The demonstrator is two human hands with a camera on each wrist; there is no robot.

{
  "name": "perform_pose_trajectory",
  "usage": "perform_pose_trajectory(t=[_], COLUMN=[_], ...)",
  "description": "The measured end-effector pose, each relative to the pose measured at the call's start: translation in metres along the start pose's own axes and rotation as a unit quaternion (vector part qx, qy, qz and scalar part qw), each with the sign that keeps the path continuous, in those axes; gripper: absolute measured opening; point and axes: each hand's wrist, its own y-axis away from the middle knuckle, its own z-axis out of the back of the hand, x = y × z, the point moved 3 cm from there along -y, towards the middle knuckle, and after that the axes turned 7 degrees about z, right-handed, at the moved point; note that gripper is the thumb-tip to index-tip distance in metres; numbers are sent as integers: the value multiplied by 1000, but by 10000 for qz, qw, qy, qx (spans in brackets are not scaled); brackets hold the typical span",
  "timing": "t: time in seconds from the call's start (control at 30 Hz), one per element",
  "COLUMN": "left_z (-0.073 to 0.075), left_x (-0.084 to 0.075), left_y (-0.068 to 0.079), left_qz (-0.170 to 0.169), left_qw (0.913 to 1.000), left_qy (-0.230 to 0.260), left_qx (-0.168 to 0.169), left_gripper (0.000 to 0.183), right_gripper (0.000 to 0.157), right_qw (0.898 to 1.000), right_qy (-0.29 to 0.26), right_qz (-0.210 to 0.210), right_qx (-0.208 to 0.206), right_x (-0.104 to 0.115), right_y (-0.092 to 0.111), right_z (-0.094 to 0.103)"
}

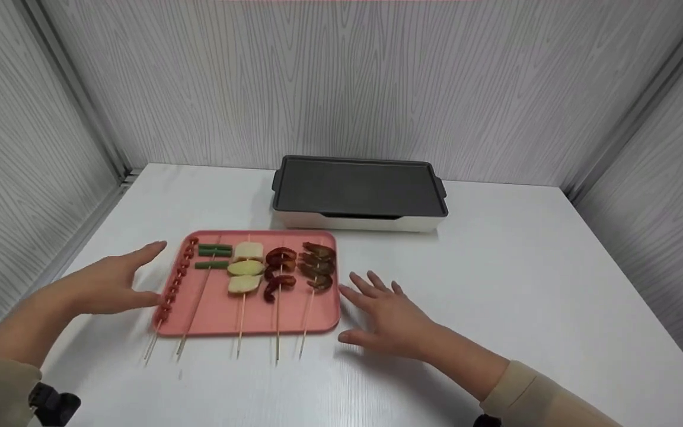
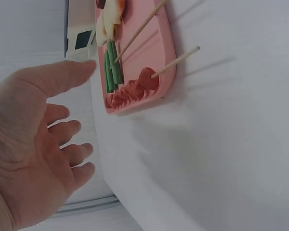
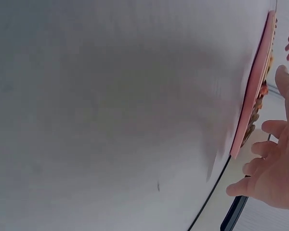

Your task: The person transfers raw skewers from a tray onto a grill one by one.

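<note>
A pink tray [image 1: 217,314] holds skewers with their sticks jutting over its near edge. From left to right they carry small red pieces [image 1: 175,283], green sticks [image 1: 214,265], pale slices [image 1: 245,284], dark red curled pieces [image 1: 280,256] and brown shrimp-like pieces [image 1: 319,265]. My left hand [image 1: 104,284], thumb and fingers spread, is at the tray's left side, seemingly just off its edge. On the opposite side my right hand [image 1: 395,320] hovers by the tray's right edge with fingers spread. Neither hand [image 2: 36,149] holds anything; the right wrist view shows the right hand [image 3: 277,163] above the table.
Behind the tray stands an electric griddle with a flat black plate [image 1: 359,187] and white base [image 1: 300,220]. Both are on a white table [image 1: 495,284]. Grey wood-grain panels [image 1: 341,77] enclose the back and sides.
</note>
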Motion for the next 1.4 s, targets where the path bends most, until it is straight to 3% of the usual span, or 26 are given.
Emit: perform_pose_trajectory(t=[0.2, 0.43, 0.97, 1.4], left_z=[-7, -21, -32, -44], left_x=[20, 24, 20, 7], left_y=[5, -1, -6, -9], left_qz=[229, 579, 425, 22], left_qw=[9981, 9946, 9967, 9993], left_qy=[-63, -112, 38, -34], left_qx=[563, 855, 690, 371], left_gripper=[107, 120, 122, 130], right_gripper=[84, 83, 80, 77], right_qw=[9994, 9985, 9977, 9986], right_qy=[-43, 24, 37, -77], right_qz=[275, 392, 252, 256], right_qx=[228, 382, 622, 453], right_x=[10, 14, 10, -1], right_y=[-7, -9, -9, 5], right_z=[-6, -10, -13, -10])
